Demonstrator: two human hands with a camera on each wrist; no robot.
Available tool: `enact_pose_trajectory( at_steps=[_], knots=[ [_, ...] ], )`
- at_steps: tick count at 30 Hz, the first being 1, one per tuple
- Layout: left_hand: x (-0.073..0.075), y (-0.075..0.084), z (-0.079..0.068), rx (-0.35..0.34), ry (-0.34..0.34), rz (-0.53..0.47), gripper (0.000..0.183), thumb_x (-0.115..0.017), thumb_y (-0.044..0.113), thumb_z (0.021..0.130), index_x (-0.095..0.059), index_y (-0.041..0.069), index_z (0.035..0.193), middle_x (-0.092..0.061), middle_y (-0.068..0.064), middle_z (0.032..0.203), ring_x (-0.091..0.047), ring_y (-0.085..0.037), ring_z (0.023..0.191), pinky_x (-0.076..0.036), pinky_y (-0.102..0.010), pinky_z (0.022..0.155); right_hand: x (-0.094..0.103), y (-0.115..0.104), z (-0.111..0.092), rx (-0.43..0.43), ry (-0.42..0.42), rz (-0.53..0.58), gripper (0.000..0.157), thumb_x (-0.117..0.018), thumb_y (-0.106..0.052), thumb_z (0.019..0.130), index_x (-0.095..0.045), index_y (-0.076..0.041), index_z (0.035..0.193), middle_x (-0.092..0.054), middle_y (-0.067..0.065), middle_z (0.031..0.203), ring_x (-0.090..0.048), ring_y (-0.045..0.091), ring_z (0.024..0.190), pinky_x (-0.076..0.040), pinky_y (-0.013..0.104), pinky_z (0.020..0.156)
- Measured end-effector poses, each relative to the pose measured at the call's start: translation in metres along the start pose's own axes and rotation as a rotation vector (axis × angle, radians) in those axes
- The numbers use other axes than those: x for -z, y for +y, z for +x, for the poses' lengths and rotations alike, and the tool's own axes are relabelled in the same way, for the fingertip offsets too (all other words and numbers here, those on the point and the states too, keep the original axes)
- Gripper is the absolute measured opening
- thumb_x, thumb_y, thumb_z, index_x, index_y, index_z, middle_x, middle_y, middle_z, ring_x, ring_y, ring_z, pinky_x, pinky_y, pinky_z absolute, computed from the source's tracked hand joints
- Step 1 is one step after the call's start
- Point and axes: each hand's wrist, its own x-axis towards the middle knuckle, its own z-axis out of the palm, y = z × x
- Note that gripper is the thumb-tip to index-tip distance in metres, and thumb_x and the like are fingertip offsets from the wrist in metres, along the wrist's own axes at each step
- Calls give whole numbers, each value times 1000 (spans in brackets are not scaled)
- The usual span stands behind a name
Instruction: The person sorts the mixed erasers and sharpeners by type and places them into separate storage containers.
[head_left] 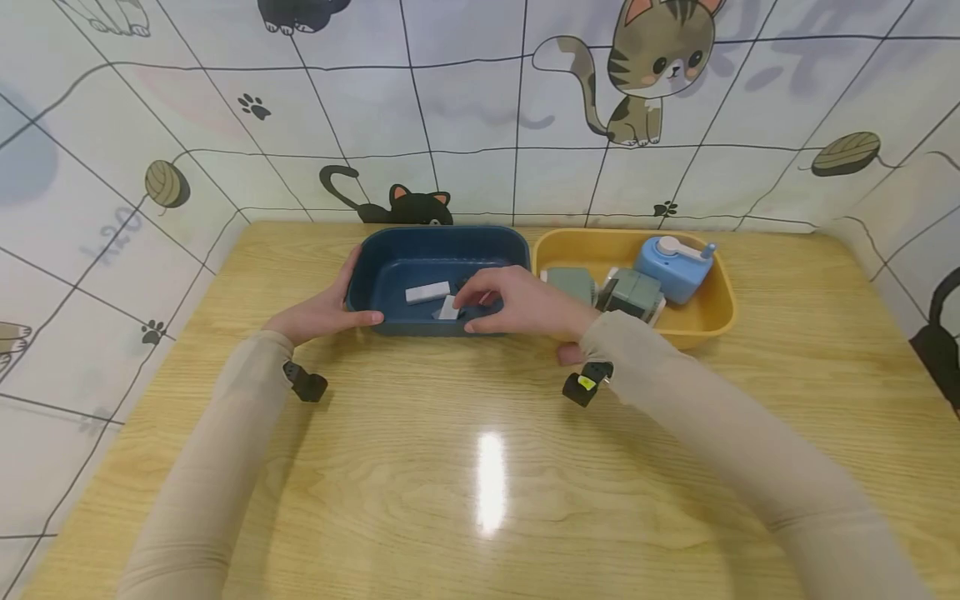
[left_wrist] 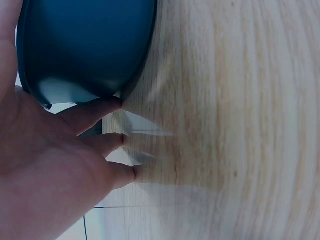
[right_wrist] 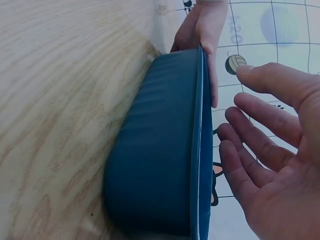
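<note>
My left hand (head_left: 322, 312) holds the left end of a dark blue plastic bin (head_left: 367, 258), its thumb over the front rim and its fingers along the outside. In the left wrist view, those fingertips (left_wrist: 117, 140) reach down to the tabletop beside the bin. Over the bin's front right part hovers my right hand (head_left: 517, 300), fingers loosely bent and thumb apart, with nothing between them in the right wrist view. Inside the bin lie a white rectangular block (head_left: 427, 292) and a smaller white piece (head_left: 448, 308), close by the right fingertips. Part of the bin's floor is hidden by that hand.
Close to the blue bin's right stands a yellow bin (head_left: 708, 321). In it are a blue hand-crank device (head_left: 671, 275) and two grey-green boxy items (head_left: 632, 293), partly behind the right wrist. A wall with cat drawings (head_left: 480, 108) rises behind the wooden table (head_left: 405, 467).
</note>
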Motion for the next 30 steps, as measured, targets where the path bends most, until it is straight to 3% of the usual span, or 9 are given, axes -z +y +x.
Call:
enact_pose_trajectory(
  at_steps=[8,14,22,30],
  knots=[
    [-1,2,-2,-9,8,14,111,-69,37,89,24,38,148,21,-1,158,9,-30,144,-10,-59,110,-2,0,-23,-34,3,16,28,-72,-15,88,-68,-7,114,-61,2,118,-57,20,107,-44,36,94],
    [-1,3,-3,-12,7,11,110,-69,38,89,25,42,147,21,0,157,10,-28,144,-10,-58,111,-2,6,-36,-39,20,1,29,-73,-10,86,-68,-3,113,-62,5,118,-59,26,105,-47,39,91],
    [-1,5,-4,-20,14,13,110,-69,39,89,24,39,148,20,0,158,9,-28,144,-10,-58,111,-5,8,-47,30,23,-45,26,-73,-9,85,-69,-4,111,-66,9,109,-59,29,101,-47,45,89],
    [-1,5,-3,-25,12,-4,110,-69,35,90,23,37,149,20,0,158,9,-27,144,-9,-57,111,-11,11,-57,24,15,-14,27,-73,-5,84,-69,-3,111,-65,10,110,-59,29,102,-49,39,89]
  ],
)
